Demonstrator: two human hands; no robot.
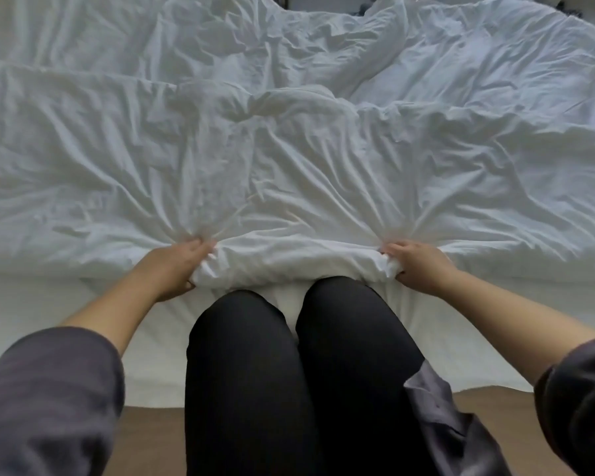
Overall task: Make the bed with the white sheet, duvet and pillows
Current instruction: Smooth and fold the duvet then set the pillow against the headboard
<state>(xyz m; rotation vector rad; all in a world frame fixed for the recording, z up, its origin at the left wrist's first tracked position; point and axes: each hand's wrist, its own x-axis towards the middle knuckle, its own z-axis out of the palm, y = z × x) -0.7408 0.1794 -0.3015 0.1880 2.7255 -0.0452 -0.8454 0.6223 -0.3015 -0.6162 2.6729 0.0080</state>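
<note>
A crumpled white duvet (289, 139) covers the whole bed in front of me, with deep folds running toward its near edge. My left hand (176, 266) grips that near edge at the left, fingers on top and thumb underneath. My right hand (419, 266) grips the same edge further right in the same way. The stretch of duvet between my hands is bunched into a thick roll just above my knees. Below it the white sheet (110, 324) hangs down the bed's side. No pillows are clearly visible.
My legs in dark trousers (289, 372) press against the bed's side between my arms. Brown floor (145, 438) shows beneath the sheet's hem. Some dark objects (564, 5) sit beyond the bed's far right edge, too small to identify.
</note>
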